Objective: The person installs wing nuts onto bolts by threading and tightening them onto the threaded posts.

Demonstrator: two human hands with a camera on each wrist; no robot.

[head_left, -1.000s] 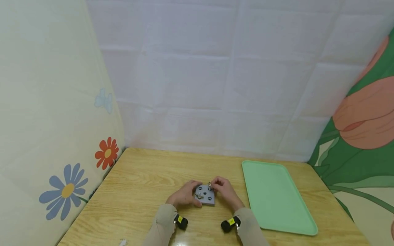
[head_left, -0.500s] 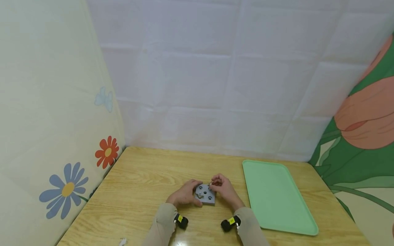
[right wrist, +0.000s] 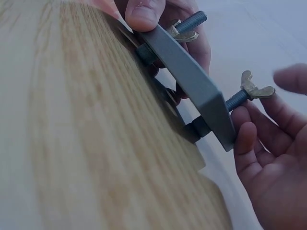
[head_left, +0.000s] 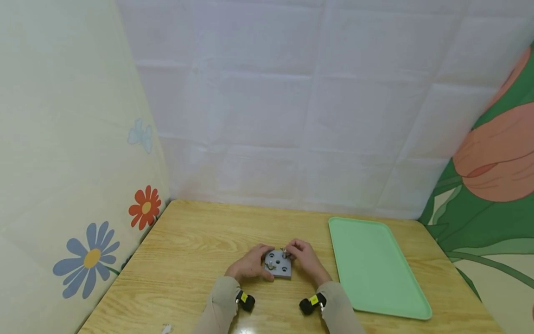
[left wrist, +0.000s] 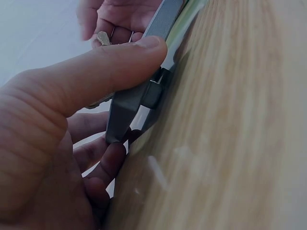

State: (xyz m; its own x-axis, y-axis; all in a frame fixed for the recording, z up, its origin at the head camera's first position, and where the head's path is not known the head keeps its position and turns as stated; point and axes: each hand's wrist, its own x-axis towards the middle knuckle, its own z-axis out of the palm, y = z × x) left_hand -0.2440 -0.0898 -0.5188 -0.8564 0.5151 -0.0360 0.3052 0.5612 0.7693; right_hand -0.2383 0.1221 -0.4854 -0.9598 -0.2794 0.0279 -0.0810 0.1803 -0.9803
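Observation:
My left hand (head_left: pixel 250 265) grips a grey metal plate (head_left: pixel 278 270) with holes, its thumb along one edge and fingers at another. Two threaded bolts stick up through the plate, and their dark heads (right wrist: pixel 197 128) show below it in the right wrist view. One brass wing nut (right wrist: pixel 187 36) sits low on the bolt beside my left hand. Higher on the other bolt (right wrist: pixel 236 100) is a second wing nut (right wrist: pixel 250 87). My right hand (head_left: pixel 306 262) is around that one: a finger touches its wing, the thumb stands slightly apart, and other fingers lie by the plate's edge.
A light green tray (head_left: pixel 377 269) lies on the wooden table (head_left: pixel 208 227) to the right. Near the front left edge is a small whitish item (head_left: pixel 167 329), too small to make out. White cloth (head_left: pixel 250 116) hangs behind the table.
The right hand's fingers folded over the far bolt half a second ago, then loosened, so the bolt and wing nut show again. The left hand and plate stay in place.

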